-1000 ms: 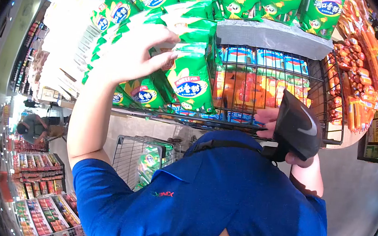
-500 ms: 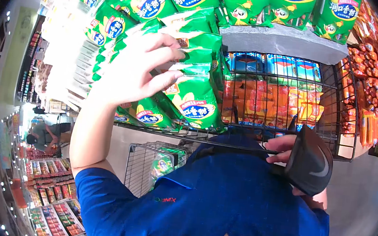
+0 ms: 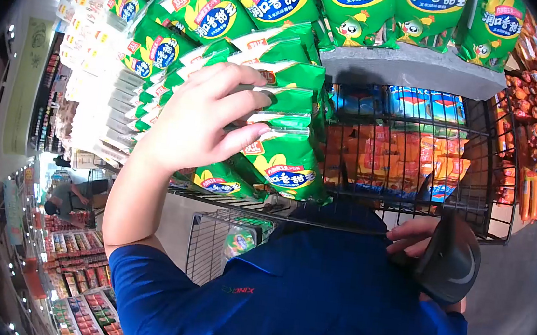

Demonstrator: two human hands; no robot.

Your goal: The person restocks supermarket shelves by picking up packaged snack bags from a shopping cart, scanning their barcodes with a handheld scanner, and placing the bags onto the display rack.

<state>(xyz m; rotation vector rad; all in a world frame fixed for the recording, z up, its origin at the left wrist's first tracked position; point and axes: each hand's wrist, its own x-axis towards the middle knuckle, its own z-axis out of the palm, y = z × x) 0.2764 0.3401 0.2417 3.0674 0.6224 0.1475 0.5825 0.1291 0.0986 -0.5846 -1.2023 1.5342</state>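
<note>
My left hand (image 3: pixel 205 115) reaches over a row of green bags of corn sausages packed upright. Its fingers curl over the bag tops, with the thumb against the front green sausage bag (image 3: pixel 285 163) and the other fingers around the tops just behind it. By my belly, at the near rim of the black wire basket (image 3: pixel 402 204), is my right hand (image 3: pixel 410 236). A black object with a pale swoosh mark (image 3: pixel 451 262) covers most of that hand; its bent fingers show along one side, apparently gripping it. What exactly this object is, I cannot tell.
Orange-red packets (image 3: pixel 394 158) and blue packs (image 3: pixel 425 109) fill the wire basket. Behind a grey ledge (image 3: pixel 416 68) stand more green bags. Red-orange sausages (image 3: pixel 534 104) hang at right. A wire cart (image 3: pixel 208 246) is below left; a person (image 3: pixel 72 202) is farther off.
The view has tilted, so the shelf, basket and both hands sit a little lower in the picture. My left hand stays on the same bags; its grip looks unchanged.
</note>
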